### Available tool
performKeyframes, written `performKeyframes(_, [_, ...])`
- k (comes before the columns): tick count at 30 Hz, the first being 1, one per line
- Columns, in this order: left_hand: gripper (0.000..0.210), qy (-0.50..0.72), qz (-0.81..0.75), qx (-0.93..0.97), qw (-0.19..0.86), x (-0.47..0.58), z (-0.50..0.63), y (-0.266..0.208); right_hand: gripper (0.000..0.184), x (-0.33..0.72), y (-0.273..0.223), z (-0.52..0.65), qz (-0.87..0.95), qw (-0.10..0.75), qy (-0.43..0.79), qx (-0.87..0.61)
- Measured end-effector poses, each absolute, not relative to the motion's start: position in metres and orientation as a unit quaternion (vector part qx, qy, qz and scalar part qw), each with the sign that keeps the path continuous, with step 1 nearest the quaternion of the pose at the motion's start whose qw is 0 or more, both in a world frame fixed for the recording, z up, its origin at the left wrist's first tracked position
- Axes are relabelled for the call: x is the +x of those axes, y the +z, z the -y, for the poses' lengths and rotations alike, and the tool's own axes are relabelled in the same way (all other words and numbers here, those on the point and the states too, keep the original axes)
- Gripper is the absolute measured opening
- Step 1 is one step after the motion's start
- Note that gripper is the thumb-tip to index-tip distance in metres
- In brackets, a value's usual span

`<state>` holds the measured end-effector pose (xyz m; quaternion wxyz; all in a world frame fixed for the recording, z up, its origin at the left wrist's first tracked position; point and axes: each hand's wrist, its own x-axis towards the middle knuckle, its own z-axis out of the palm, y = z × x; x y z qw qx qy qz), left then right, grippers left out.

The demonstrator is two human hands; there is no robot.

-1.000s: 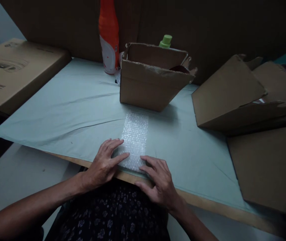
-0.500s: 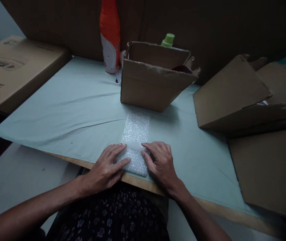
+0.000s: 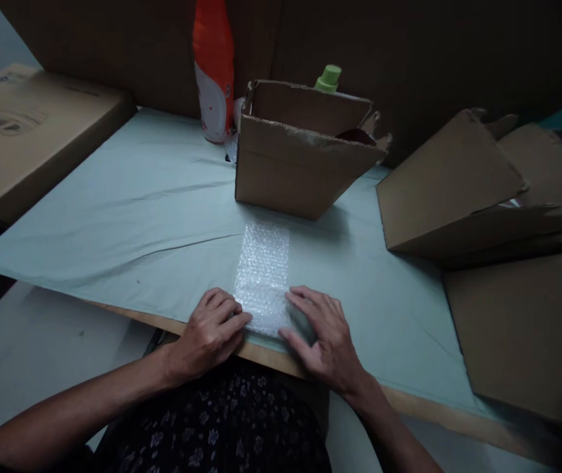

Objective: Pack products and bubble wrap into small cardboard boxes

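Observation:
A strip of clear bubble wrap (image 3: 264,263) lies flat on the cloth-covered table, its near end close to the front edge. My left hand (image 3: 212,328) is at the near left side of the strip, fingers curled and thumb drawn in against that edge. On the other side, my right hand (image 3: 323,335) has its thumb and fingers spread apart, the tips beside the strip's right edge. Whether anything lies under the wrap cannot be made out.
Beyond the wrap stands an open cardboard box (image 3: 301,164), a green cap (image 3: 329,77) showing behind it. An orange and white bottle (image 3: 215,79) is to its left. More cardboard boxes (image 3: 448,190) crowd the right, and a flat printed carton (image 3: 39,131) lies at left.
The raised fold across the wrap has flattened toward me. My right hand has opened wider and shifted slightly right; the left fingers have curled in at the left edge.

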<state>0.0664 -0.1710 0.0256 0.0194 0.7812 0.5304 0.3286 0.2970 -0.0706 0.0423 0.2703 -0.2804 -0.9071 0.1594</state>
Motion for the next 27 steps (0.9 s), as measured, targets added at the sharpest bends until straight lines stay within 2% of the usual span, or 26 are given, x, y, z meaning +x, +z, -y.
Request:
performKeyframes(3, [0.018,0.321,-0.526,0.787,0.019,0.067,0.171,0.026,0.056,0.298,0.040,0.082,0.918,0.248,0.188,-0.244])
performKeyframes(8, [0.017,0.329,-0.530,0.779,0.054,0.066,0.173,0.028,0.022,0.286,0.030,0.087,0.907,0.271,0.197,-0.256])
performKeyframes(14, [0.017,0.386,-0.543,0.729,0.159,0.066,0.174,0.031,0.020,0.281,0.032,0.079,0.884,0.292,0.236,-0.277])
performKeyframes(16, [0.016,0.386,-0.566,0.713,0.150,0.066,0.170,0.030,0.020,0.278,0.033,0.075,0.879,0.292,0.232,-0.296])
performKeyframes(21, [0.020,0.310,-0.623,0.715,0.063,0.065,0.152,0.029,0.024,0.276,0.038,0.074,0.888,0.307,0.114,-0.321])
performKeyframes(27, [0.027,0.305,-0.583,0.752,0.039,0.064,0.157,0.035,0.023,0.283,0.044,0.076,0.938,0.228,0.115,-0.236])
